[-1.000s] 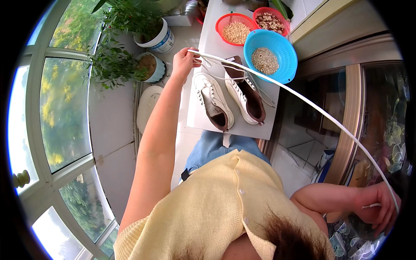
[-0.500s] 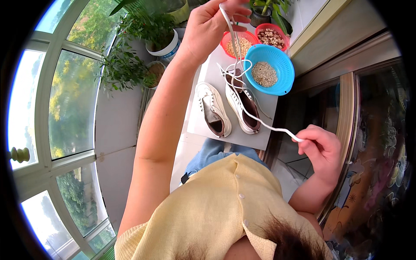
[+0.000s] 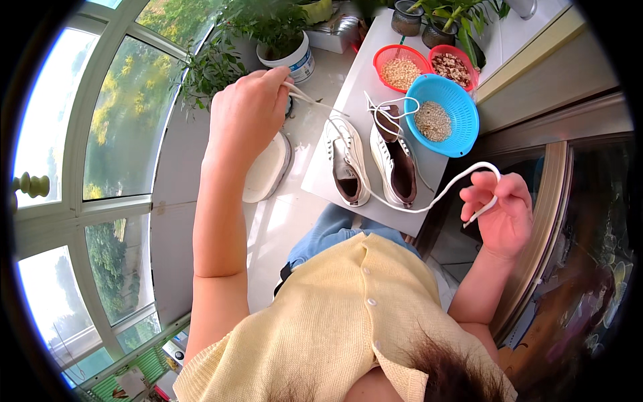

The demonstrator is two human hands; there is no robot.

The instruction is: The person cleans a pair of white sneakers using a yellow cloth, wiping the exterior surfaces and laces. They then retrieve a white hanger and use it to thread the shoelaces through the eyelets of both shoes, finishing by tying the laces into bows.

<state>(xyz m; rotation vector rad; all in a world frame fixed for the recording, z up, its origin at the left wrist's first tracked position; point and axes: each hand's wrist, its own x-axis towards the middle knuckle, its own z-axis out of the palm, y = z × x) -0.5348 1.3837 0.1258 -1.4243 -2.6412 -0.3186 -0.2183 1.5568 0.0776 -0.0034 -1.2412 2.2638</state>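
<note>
A white shoelace (image 3: 457,179) stretches between my two hands, sagging low across the heels of a pair of sneakers. My left hand (image 3: 249,112), raised to the left of the table, has its closed fingers round one part of the lace. At the right, my right hand (image 3: 501,211) holds the lace near one end, which curves over the fingers and hangs in front of them. The left white sneaker (image 3: 347,164) and the right white sneaker (image 3: 394,161) stand side by side, dark brown inside. Loose white lace loops lie about the right sneaker's tongue.
The shoes are on a pale table (image 3: 321,177). Behind them sit a blue basket (image 3: 462,117) of pale grains and two red baskets (image 3: 423,61) (image 3: 471,79) of nuts or seeds. Potted plants (image 3: 284,50) line the window side; a sliding door frame (image 3: 550,174) runs along the right.
My left hand has swung left and down from above the baskets, drawing lace with it. My right hand has turned and loosened its fingers, and the lace now arches over them.
</note>
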